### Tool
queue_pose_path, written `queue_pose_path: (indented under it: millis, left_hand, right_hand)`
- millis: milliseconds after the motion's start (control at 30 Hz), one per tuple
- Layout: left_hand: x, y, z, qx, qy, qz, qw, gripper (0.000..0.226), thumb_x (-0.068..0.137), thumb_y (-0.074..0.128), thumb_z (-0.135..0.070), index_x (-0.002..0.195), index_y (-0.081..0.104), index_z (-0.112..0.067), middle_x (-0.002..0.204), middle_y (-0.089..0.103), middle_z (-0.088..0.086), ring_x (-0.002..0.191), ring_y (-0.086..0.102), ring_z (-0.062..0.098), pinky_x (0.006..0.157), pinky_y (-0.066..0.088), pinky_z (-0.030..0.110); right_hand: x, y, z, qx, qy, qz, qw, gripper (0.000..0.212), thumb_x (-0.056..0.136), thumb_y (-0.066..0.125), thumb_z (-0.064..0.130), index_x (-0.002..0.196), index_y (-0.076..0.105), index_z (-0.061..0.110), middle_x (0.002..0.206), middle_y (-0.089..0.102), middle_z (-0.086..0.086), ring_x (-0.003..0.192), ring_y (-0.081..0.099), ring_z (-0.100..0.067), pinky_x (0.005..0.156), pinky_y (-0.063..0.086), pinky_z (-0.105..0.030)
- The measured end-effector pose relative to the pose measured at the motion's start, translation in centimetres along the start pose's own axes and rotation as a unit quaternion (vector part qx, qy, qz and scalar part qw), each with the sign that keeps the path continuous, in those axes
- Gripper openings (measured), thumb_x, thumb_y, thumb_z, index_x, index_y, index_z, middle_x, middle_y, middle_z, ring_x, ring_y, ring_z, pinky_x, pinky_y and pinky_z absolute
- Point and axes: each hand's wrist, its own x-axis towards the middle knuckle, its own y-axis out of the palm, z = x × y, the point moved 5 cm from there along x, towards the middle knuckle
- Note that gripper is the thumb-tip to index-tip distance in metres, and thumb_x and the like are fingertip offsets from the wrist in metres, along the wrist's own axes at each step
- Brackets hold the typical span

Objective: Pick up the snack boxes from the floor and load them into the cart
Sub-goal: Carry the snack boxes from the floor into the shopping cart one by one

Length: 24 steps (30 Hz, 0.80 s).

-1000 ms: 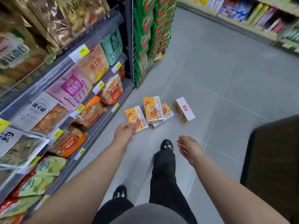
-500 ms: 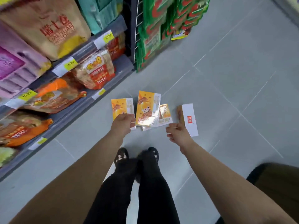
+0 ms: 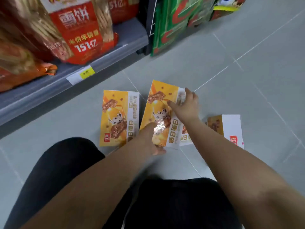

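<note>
shelf [image 3: 128,35] — red bags [image 3: 82,35] | yellow price tag [image 3: 86,73] | green packs [image 3: 173,19]

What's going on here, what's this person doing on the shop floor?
A person crouches in a shop aisle over four snack boxes on the floor. Both hands are on the middle box: the left hand grips its near end, the right hand its far edge. It overlaps a lower box; the left box lies flat, the right box stands on its side.

The red snack bag [image 3: 82,35] on the shelf [image 3: 41,95] read "雪饼" and "151亿". A yellow price tag [image 3: 86,73] on the shelf edge showed 8.90. The middle snack box [image 3: 160,113] bore "每日蛋白".
</note>
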Motion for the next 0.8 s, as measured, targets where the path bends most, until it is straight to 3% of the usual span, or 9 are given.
queue_pose_path:
  millis: [67,100,233,333,467,533,633,733,800]
  left_hand:
    - [0.6,0.8,0.1,-0.057,-0.003,0.018,0.998,0.05,0.083,0.071,-0.031,0.122,0.044,-0.015,0.099,0.055,0.015,0.084,0.059,0.036,0.084,0.05,0.055]
    - [0.5,0.9,0.1,-0.07,-0.008,0.025,0.997,0.05,0.08,0.073,-0.03,0.121,0.047,-0.016,0.097,0.058,0.016,0.082,0.061,0.035,0.076,0.054,0.052]
    - [0.6,0.5,0.1,-0.059,-0.013,0.025,0.998,0.039,0.08,0.073,-0.029,0.109,0.051,-0.016,0.094,0.056,0.016,0.086,0.061,0.035,0.086,0.051,0.05]
    - [1.1,0.6,-0.3,-0.089,-0.024,0.023,0.995,0.041,0.082,0.071,-0.026,0.114,0.047,-0.015,0.09,0.052,0.016,0.082,0.057,0.035,0.089,0.048,0.053]
    - [0.7,0.3,-0.9,-0.041,-0.043,0.03,0.998,0.056,0.076,0.075,-0.029,0.123,0.045,-0.017,0.106,0.051,0.019,0.093,0.054,0.041,0.096,0.039,0.065]
    - [-1.4,-0.2,-0.8,0.0,-0.039,0.012,0.999,0.044,0.077,0.074,-0.029,0.11,0.049,-0.012,0.104,0.05,0.017,0.092,0.053,0.041,0.1,0.036,0.064]
    - [-6.9,-0.8,-0.3,0.026,-0.027,-0.003,0.999,0.031,0.074,0.075,-0.026,0.084,0.05,-0.01,0.099,0.055,0.015,0.108,0.053,0.039,0.105,0.033,0.061]
    - [-14.5,-0.8,0.1,0.026,0.004,0.01,1.0,0.035,0.066,0.08,-0.025,0.088,0.056,-0.012,0.094,0.065,0.015,0.1,0.063,0.035,0.099,0.041,0.058]
    - [-20.6,-0.7,-0.5,0.005,0.037,0.014,0.999,0.059,0.051,0.086,-0.025,0.102,0.057,-0.015,0.101,0.068,0.014,0.091,0.068,0.036,0.087,0.048,0.06]
  right_hand:
    - [1.5,0.9,-0.5,-0.058,-0.019,0.021,0.998,0.092,0.078,0.068,0.052,0.151,0.021,0.02,0.161,0.013,-0.008,0.148,0.011,-0.027,0.115,0.019,-0.044]
    - [2.1,1.1,-0.8,-0.079,-0.022,0.037,0.996,0.093,0.078,0.066,0.054,0.151,0.02,0.022,0.161,0.011,-0.007,0.148,0.009,-0.027,0.115,0.018,-0.045]
    - [3.4,0.5,-1.1,-0.143,-0.038,0.06,0.987,0.092,0.077,0.065,0.058,0.15,0.023,0.02,0.155,0.02,-0.01,0.143,0.02,-0.033,0.114,0.022,-0.044]
    - [4.1,0.1,-0.6,-0.162,-0.033,0.031,0.986,0.086,0.077,0.062,0.062,0.145,0.031,0.02,0.145,0.026,-0.012,0.137,0.021,-0.033,0.111,0.024,-0.044]
    - [4.0,0.0,-0.5,-0.065,0.039,0.006,0.997,0.081,0.072,0.06,0.068,0.122,0.048,0.005,0.129,0.043,-0.015,0.124,0.043,-0.036,0.105,0.034,-0.042]
    - [2.3,-1.3,-0.1,-0.02,0.07,-0.009,0.997,0.074,0.074,0.062,0.064,0.115,0.051,0.004,0.122,0.05,-0.015,0.117,0.051,-0.035,0.099,0.041,-0.04]
    - [-1.7,-5.6,2.3,-0.016,0.082,-0.038,0.996,0.071,0.074,0.064,0.06,0.115,0.051,0.003,0.121,0.052,-0.013,0.113,0.052,-0.034,0.098,0.04,-0.04]
    - [-6.2,-11.5,6.1,0.012,0.088,-0.052,0.995,0.068,0.069,0.065,0.062,0.101,0.051,0.003,0.104,0.051,-0.009,0.098,0.053,-0.03,0.091,0.045,-0.039]
    - [-9.6,-16.5,9.3,0.021,0.087,-0.066,0.994,0.063,0.066,0.066,0.062,0.09,0.05,0.006,0.093,0.048,-0.007,0.087,0.049,-0.027,0.08,0.043,-0.034]
